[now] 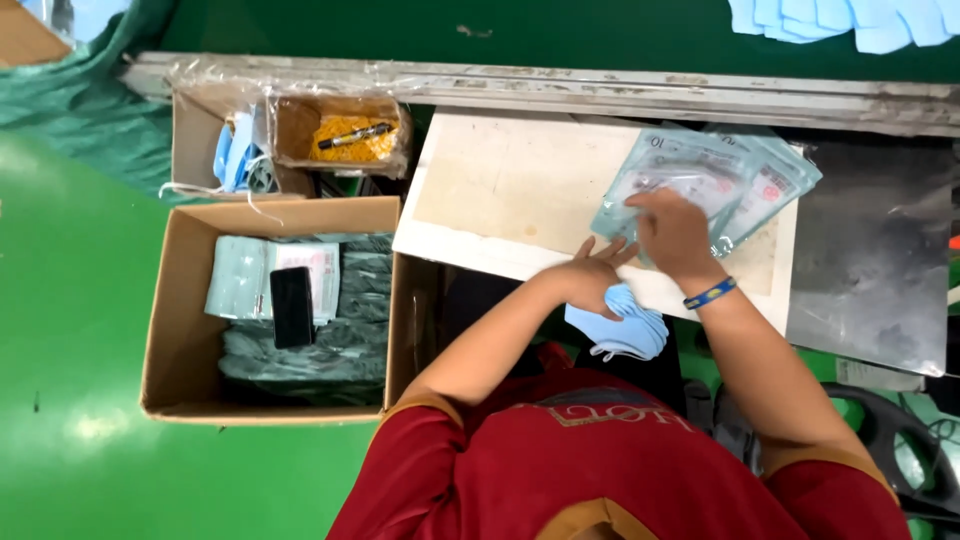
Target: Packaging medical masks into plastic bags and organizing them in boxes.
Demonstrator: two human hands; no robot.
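Note:
My left hand [590,276] grips a small stack of light blue face masks [622,325] at the near edge of a white board [510,190]. My right hand [672,228], with a blue and yellow wristband, presses down on a pile of clear plastic pouches [715,175] that lies fanned out on the board's right part. My fingers rest on the topmost pouch.
A cardboard box [180,330] at left holds packed pouches and a black phone [291,306]. Behind it a small box [340,135] contains a yellow bundle and a pen. More blue masks [850,20] lie top right. A grey metal sheet [880,260] is at right.

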